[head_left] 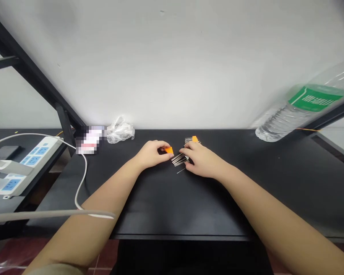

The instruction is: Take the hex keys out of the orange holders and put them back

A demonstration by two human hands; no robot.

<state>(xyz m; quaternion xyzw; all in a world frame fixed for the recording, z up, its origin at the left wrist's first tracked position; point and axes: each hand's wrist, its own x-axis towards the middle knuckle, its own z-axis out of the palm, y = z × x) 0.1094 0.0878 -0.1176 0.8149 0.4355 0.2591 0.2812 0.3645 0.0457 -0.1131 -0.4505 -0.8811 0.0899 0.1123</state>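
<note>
Two bare forearms (pixel 83 229) reach in from the bottom edge of the frame, a grey cable (pixel 46 214) crossing in front of the left one, over a matte black table (pixel 218 210). Near the middle of the frame, the left hand (pixel 151 154) is curled nearly shut, its fingertips pinching a small orange plastic block (pixel 169 150). The right hand (pixel 202 160) is half curled, lying over a fan of thin silver metal pins (pixel 178 159); whether it grips them cannot be told. Just beyond it sits a second orange block (pixel 195 139), and one loose pin (pixel 181 170) lies on the tabletop below. A clear plastic water bottle (pixel 301 110) with a green label appears tilted at upper right. At left are a white power strip with blue sockets (pixel 38 152), a pixelated item (pixel 88 139) and a crumpled clear plastic bag (pixel 120 130).
</note>
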